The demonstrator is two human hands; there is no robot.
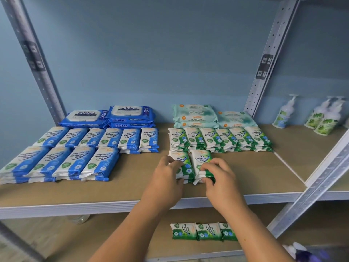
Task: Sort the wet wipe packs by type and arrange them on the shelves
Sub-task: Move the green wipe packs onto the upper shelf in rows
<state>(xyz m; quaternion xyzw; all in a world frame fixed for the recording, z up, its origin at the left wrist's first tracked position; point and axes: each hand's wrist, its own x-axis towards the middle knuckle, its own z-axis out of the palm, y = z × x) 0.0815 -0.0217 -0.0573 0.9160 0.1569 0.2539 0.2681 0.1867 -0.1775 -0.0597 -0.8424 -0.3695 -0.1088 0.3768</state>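
Note:
On the brown shelf (132, 186), blue wipe packs fill the left: two rows of small blue packs (75, 163) with large antabax packs (130, 116) behind them. On the right stands a row of small green pine packs (221, 138) in front of pale green guardian packs (194, 115). Two short stacks of green pine packs sit in front of that row. My left hand (166, 174) grips the left stack (184, 163). My right hand (219, 178) pinches the near end of the right stack (201, 157). Three more green packs (204, 231) lie on the lower shelf.
Grey metal uprights stand at the left (35, 63) and right (268, 59), and a diagonal brace (309, 190) crosses the right front. Pump bottles (324, 118) stand on the neighbouring shelf at the right. A clear bottle (78, 219) lies under the shelf edge.

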